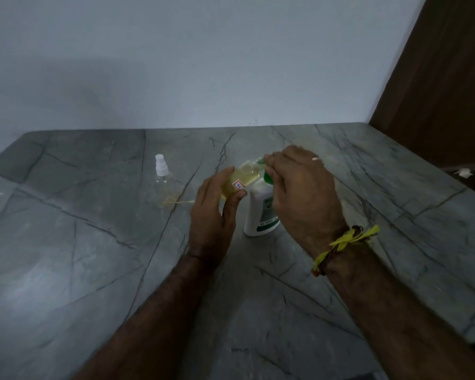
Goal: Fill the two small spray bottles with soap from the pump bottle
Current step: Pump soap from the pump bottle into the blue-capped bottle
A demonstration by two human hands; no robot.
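A white pump bottle (261,212) with a green pump head stands on the grey marble counter (93,256), right of centre. My left hand (213,215) grips a small clear spray bottle (242,180) holding yellowish liquid, tilted with its open neck toward the green nozzle. My right hand (299,193) lies over the pump head, fingers curled around it and hiding most of it. A second small spray bottle (163,178), clear with its white spray cap on, stands upright to the left.
A thin spray tube (179,202) lies on the counter beside the second bottle. A grey wall rises behind the counter, and a dark brown panel (436,78) stands at the right. Something small and white (462,172) lies at the far right edge.
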